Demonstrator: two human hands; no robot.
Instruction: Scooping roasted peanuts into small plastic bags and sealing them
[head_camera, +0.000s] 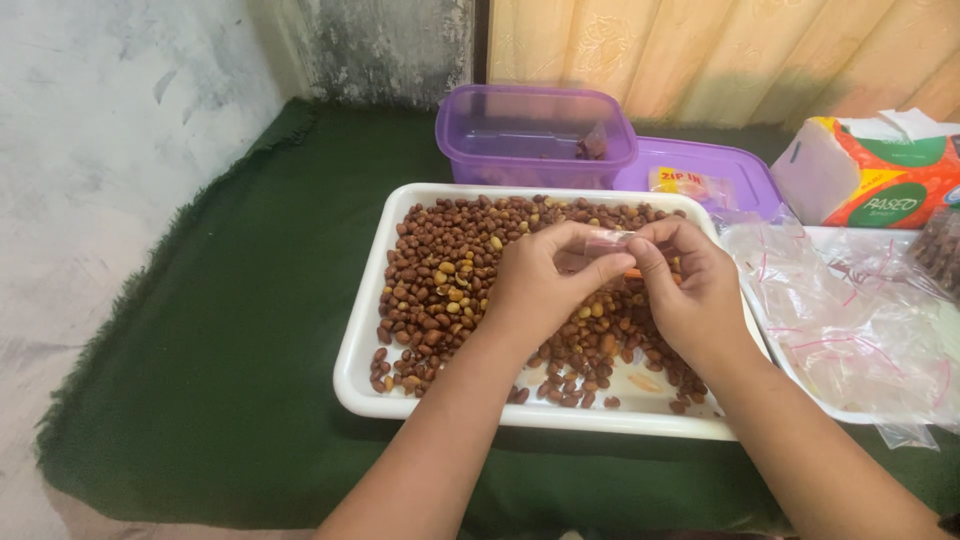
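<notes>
Head view: left hand (535, 285) and right hand (690, 290) meet over the white tray (360, 350) of peanuts (440, 280), fingers of both pinching a small clear bag (605, 242) between them above the tray's middle.

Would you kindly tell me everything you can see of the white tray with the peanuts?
The white tray is a shallow rectangular one, plastic by its look, with rounded corners and a raised rim. It lies flat on the green cloth, in front of a purple box. Brown-skinned peanuts cover most of its floor; the near edge shows bare patches. The left hand and right hand are above it, pinching a small clear bag.
</notes>
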